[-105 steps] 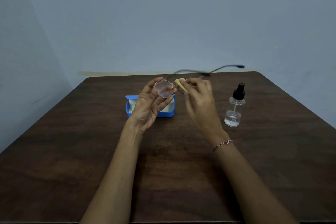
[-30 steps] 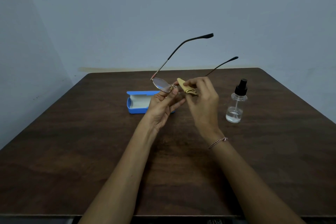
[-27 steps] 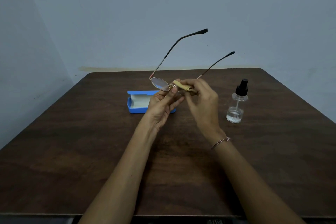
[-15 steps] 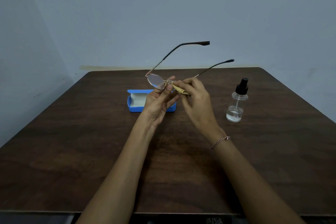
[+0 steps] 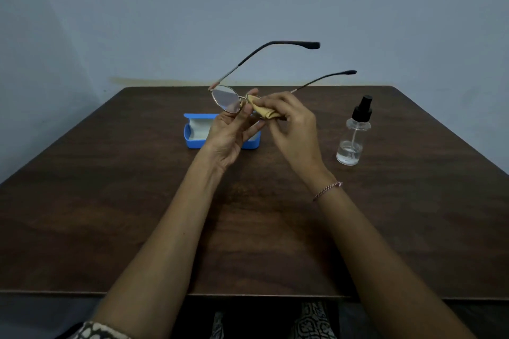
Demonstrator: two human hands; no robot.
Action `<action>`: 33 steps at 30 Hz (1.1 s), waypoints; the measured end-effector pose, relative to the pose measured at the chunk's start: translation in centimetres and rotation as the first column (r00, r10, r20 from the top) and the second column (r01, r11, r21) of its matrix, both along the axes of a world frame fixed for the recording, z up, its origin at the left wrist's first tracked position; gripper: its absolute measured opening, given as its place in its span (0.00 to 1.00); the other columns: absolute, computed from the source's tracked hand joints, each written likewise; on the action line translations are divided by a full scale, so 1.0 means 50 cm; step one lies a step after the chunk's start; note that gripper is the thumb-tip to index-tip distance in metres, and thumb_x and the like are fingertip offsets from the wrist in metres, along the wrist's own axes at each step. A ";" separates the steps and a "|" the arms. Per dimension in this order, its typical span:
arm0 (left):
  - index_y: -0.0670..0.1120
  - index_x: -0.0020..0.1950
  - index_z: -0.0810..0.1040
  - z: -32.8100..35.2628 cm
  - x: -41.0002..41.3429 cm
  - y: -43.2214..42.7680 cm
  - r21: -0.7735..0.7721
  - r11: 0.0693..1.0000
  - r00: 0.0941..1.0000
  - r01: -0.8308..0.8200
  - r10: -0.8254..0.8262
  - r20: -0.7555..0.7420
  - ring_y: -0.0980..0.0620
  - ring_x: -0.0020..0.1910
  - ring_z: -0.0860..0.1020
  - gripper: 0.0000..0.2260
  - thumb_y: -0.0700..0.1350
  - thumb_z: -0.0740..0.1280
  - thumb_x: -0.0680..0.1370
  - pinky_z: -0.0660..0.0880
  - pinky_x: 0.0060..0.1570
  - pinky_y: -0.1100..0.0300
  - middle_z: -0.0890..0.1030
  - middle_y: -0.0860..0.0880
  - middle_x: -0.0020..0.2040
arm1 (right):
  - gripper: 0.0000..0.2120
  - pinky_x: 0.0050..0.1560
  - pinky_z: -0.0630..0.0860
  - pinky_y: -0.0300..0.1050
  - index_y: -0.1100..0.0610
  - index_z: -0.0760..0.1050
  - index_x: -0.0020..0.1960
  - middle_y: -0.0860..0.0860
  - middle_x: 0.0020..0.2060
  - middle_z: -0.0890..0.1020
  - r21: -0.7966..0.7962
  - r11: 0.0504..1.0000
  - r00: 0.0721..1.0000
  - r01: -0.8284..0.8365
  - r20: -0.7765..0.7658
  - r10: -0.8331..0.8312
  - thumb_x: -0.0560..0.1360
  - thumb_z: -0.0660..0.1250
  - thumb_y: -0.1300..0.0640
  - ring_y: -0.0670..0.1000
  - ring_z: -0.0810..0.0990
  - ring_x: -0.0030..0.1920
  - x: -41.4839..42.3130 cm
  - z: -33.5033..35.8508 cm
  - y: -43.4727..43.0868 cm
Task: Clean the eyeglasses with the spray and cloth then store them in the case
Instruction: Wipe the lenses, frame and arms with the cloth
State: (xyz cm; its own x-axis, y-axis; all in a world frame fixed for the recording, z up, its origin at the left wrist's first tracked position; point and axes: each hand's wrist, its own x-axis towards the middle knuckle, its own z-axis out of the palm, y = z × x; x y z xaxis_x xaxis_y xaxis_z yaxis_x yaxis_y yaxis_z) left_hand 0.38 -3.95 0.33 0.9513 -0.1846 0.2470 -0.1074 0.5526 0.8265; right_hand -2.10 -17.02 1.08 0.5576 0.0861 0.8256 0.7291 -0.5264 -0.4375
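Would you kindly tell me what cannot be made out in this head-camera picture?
Head view, the only one:
1. One lens of the eyeglasses is hidden by the cloth and the right hand.
2. The middle of the case is hidden behind the left hand.
3. Smudges on the visible lens are too small and dim to judge.
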 end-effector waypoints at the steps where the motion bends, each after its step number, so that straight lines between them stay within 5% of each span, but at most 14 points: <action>1: 0.49 0.50 0.82 -0.002 0.002 0.002 -0.005 1.000 1.000 0.001 -0.001 0.005 0.54 0.47 0.82 0.17 0.47 0.72 0.62 0.79 0.43 0.63 0.84 0.50 0.44 | 0.16 0.52 0.75 0.35 0.62 0.80 0.55 0.55 0.49 0.79 -0.020 1.000 1.000 0.008 -0.003 -0.008 0.69 0.66 0.73 0.51 0.78 0.51 0.001 -0.002 0.000; 17: 0.49 0.53 0.82 -0.009 0.000 0.013 0.082 0.987 0.986 0.138 -0.145 0.081 0.51 0.53 0.81 0.18 0.42 0.73 0.64 0.79 0.47 0.60 0.83 0.48 0.52 | 0.17 0.53 0.77 0.42 0.62 0.79 0.58 0.57 0.51 0.79 -0.040 0.996 0.994 0.076 0.075 -0.073 0.72 0.63 0.73 0.53 0.78 0.52 0.004 -0.014 -0.006; 24: 0.44 0.54 0.76 -0.010 -0.003 0.014 0.199 0.978 0.994 0.055 -0.073 0.082 0.56 0.44 0.82 0.13 0.34 0.65 0.71 0.78 0.45 0.63 0.84 0.52 0.43 | 0.18 0.56 0.68 0.26 0.63 0.81 0.54 0.57 0.52 0.79 -0.089 0.994 0.990 0.057 0.134 -0.045 0.69 0.63 0.76 0.50 0.75 0.54 -0.007 -0.010 0.002; 30: 0.45 0.59 0.76 -0.022 0.007 0.016 0.204 0.976 0.990 0.075 -0.097 0.099 0.53 0.50 0.81 0.18 0.32 0.64 0.72 0.79 0.52 0.59 0.83 0.50 0.52 | 0.16 0.52 0.72 0.30 0.64 0.80 0.53 0.58 0.51 0.78 -0.033 0.990 0.988 0.134 0.081 -0.131 0.71 0.57 0.65 0.54 0.77 0.52 0.000 -0.009 0.000; 33: 0.44 0.57 0.77 -0.020 0.004 0.017 0.210 0.977 0.993 0.043 -0.064 0.096 0.54 0.48 0.82 0.16 0.33 0.65 0.71 0.79 0.52 0.60 0.83 0.50 0.50 | 0.16 0.52 0.74 0.36 0.63 0.82 0.51 0.57 0.49 0.79 -0.030 0.994 0.985 0.104 0.144 -0.098 0.70 0.60 0.72 0.55 0.77 0.51 0.001 -0.009 0.001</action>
